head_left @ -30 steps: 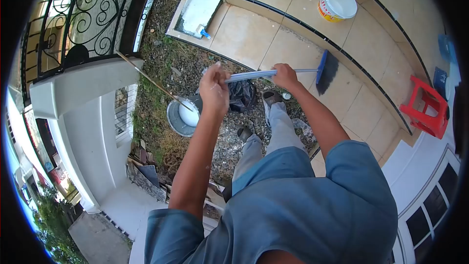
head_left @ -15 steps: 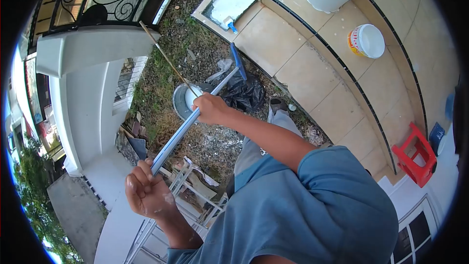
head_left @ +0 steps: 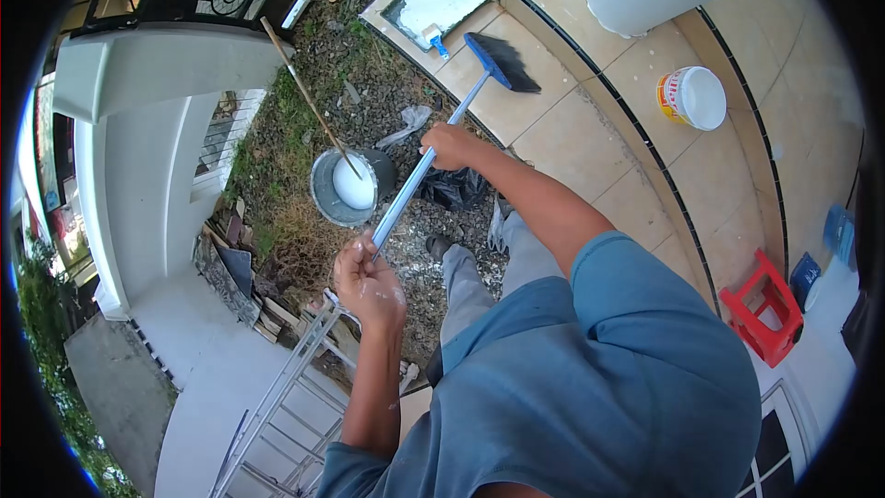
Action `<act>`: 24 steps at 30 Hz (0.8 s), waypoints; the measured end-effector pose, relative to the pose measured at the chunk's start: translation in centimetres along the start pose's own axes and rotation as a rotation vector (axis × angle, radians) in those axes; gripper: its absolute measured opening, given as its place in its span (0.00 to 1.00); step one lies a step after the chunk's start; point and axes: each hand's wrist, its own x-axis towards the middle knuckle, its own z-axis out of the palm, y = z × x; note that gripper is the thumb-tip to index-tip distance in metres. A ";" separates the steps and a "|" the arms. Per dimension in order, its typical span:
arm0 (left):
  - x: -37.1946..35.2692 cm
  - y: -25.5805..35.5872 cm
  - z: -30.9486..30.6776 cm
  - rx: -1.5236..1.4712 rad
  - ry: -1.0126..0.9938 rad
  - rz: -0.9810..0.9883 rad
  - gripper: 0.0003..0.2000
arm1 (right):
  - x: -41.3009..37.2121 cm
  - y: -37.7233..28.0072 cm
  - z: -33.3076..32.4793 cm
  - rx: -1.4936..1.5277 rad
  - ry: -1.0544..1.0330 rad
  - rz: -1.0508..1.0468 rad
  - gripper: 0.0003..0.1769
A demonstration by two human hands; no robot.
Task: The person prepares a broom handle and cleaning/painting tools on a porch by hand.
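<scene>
A broom with a pale blue-and-white handle (head_left: 406, 194) slants across the middle of the view. Its blue head with dark bristles (head_left: 502, 63) is over the tiled step. My left hand (head_left: 371, 284), with white smears on it, has its fingers closed round the handle's near end. Further along, my right hand (head_left: 449, 146) grips the same handle closer to the head. Beside the handle stands a grey bucket (head_left: 320, 186) of white liquid, with a long stick (head_left: 309, 97) leaning out of it. Below the right hand lies a black plastic bag (head_left: 456, 189).
A tray (head_left: 402, 28) of white paint with a blue-handled brush (head_left: 437, 40) sits at the step's edge. Higher up are a paint tub (head_left: 691, 98) and a red stool (head_left: 763, 309). A metal ladder (head_left: 286, 397) stands at lower left, near a white wall (head_left: 207, 332).
The broom's head has swung up and right from above the gravel to over the tiled step. Both hands have moved right with the handle, uncovering the bucket.
</scene>
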 end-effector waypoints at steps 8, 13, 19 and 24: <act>-7.3 11.3 0.5 0.222 -0.392 0.235 0.17 | -4.1 -11.7 -3.8 0.129 -0.146 -0.032 0.06; -2.5 5.5 -0.5 -0.082 -0.230 0.013 0.14 | -4.1 -5.7 -7.9 -0.082 -0.097 0.109 0.07; -3.5 -3.0 0.3 0.018 -0.076 0.036 0.03 | -3.7 2.8 -0.8 -0.020 0.055 -0.076 0.07; -7.2 8.5 2.0 0.410 -0.533 0.278 0.16 | -3.9 -7.8 0.0 0.286 -0.042 -0.144 0.04</act>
